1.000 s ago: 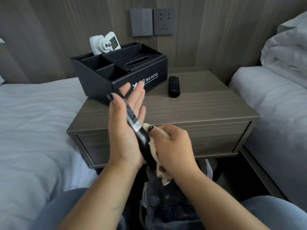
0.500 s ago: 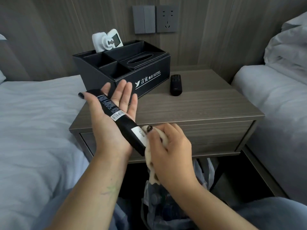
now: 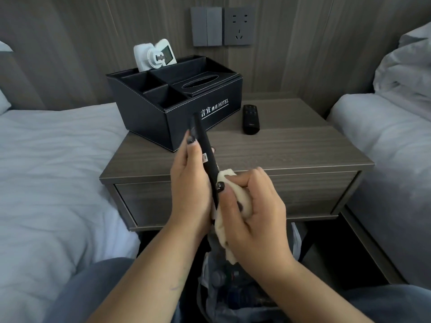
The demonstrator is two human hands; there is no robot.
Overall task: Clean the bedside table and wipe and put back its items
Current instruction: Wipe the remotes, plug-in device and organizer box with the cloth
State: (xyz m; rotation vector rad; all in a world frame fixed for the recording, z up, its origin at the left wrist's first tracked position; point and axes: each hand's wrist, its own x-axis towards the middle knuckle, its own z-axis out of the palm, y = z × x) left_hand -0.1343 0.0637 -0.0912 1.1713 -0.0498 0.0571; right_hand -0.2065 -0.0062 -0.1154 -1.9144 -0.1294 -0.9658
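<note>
My left hand (image 3: 189,183) grips a long black remote (image 3: 205,150) on edge, tilted up toward the organiser, in front of the bedside table (image 3: 291,148). My right hand (image 3: 254,208) holds a cream cloth (image 3: 235,199) pressed against the remote's lower end. A second black remote (image 3: 251,119) lies flat on the tabletop to the right of the black hotel organiser box (image 3: 177,103), which stands at the table's back left. A white device (image 3: 155,54) sticks out of the organiser's rear compartment.
White beds flank the table, one at the left (image 3: 51,171) and one at the right (image 3: 384,141). A bag of rubbish (image 3: 233,290) sits on the floor between my knees. A switch and socket plate (image 3: 221,26) are on the wall panel.
My left hand has turned the remote from lying flat on the open palm to standing on edge, with the fingers closing round it. My right hand still holds the cloth at its lower end.
</note>
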